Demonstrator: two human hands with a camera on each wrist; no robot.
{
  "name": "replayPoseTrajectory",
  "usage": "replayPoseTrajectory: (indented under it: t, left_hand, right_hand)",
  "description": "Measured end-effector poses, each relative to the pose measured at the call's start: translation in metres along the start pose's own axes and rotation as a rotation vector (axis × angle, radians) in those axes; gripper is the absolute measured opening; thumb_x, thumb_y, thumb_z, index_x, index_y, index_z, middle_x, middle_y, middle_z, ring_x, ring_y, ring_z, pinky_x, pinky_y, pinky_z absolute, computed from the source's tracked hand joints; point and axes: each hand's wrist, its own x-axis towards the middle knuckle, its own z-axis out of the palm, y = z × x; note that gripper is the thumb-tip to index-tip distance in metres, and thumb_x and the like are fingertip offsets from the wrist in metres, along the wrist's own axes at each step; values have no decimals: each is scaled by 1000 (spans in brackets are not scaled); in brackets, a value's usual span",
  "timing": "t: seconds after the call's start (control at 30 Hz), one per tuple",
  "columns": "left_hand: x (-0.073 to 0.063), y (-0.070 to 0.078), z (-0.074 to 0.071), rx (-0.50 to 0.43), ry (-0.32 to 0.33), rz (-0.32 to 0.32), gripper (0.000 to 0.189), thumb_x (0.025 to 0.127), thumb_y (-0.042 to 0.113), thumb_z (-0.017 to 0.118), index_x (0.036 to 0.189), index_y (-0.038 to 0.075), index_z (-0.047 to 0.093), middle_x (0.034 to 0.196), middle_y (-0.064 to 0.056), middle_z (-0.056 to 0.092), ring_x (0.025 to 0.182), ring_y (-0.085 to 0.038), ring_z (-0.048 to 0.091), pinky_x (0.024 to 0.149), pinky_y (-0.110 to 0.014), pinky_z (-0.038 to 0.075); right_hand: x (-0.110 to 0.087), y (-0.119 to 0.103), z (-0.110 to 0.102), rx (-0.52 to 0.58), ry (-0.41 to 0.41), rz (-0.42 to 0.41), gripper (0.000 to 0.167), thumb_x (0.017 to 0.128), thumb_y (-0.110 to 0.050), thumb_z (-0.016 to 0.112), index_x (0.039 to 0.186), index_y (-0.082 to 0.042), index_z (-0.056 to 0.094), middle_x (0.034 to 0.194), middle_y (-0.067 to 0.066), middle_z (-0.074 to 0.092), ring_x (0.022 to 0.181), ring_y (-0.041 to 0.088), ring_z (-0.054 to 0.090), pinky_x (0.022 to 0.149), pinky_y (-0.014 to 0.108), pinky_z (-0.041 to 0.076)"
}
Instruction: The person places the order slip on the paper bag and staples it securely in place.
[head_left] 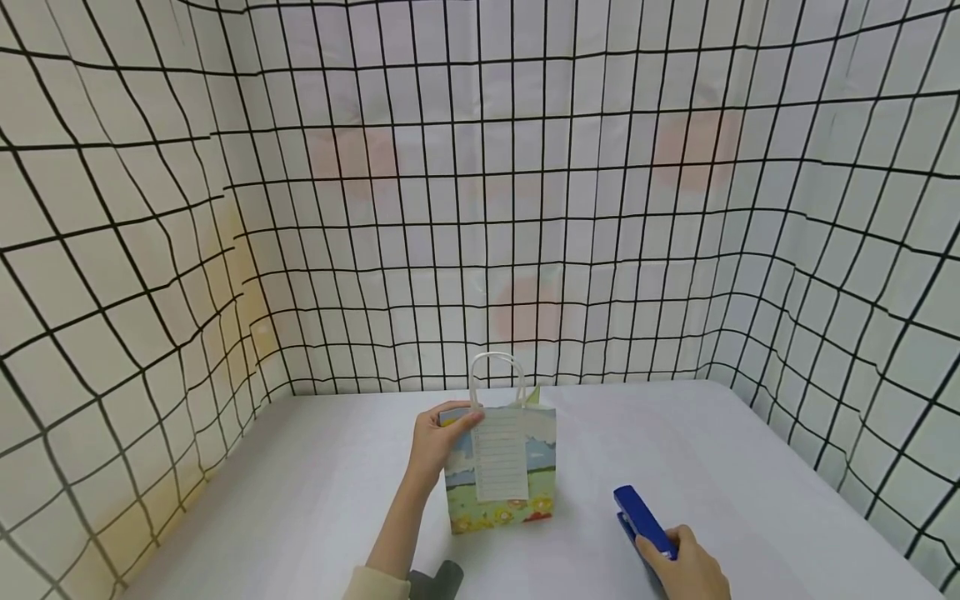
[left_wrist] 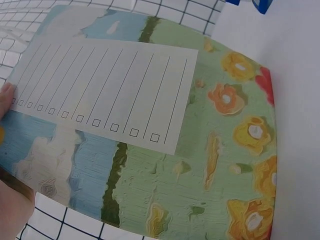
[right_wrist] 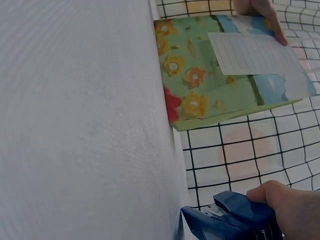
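Observation:
A small paper gift bag [head_left: 540, 467] painted with flowers, grass and sky stands upright on the table, white handles [head_left: 497, 357] raised. Over its front lies a lined checklist sheet [head_left: 501, 458] with small boxes along one side. My left hand [head_left: 435, 442] pinches the sheet's upper left corner against the bag's top edge, thumb in front. To the right of the bag, my right hand [head_left: 692, 567] grips a blue stapler [head_left: 643, 518] by its rear end, its front pointing away from me. The right wrist view shows the stapler [right_wrist: 235, 215] apart from the bag [right_wrist: 200, 75].
The white table [head_left: 315, 483] reaches back to a wall of white cloth behind black grid netting [head_left: 525, 208], which also encloses both sides. A dark grey object [head_left: 442, 579] shows at the bottom edge beside the left sleeve. Something green [head_left: 534, 395] pokes out above the bag's top.

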Motion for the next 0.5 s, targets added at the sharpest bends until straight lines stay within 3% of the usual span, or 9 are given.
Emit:
replayPoseTrajectory:
  t: [0.27,0.5]
  left_hand:
    - [0,0,0,0,-3,2,34,73,27,74,97,3,68,80,-3,71,68,-11,66,62,-24,51]
    - [0,1,0,7,2,8,34,75,25,73,98,0,67,81,-4,72,67,-10,65,62,-24,50]
  right_hand:
    - [-4,-5,-4,101,54,-36,62,80,-41,62,108,12,45,96,28,54,81,33,52,74,46,44]
    - [-3,-5,-8,149,96,-93,73,75,-55,64,111,6,51,100,28,54,86,36,53,74,49,44]
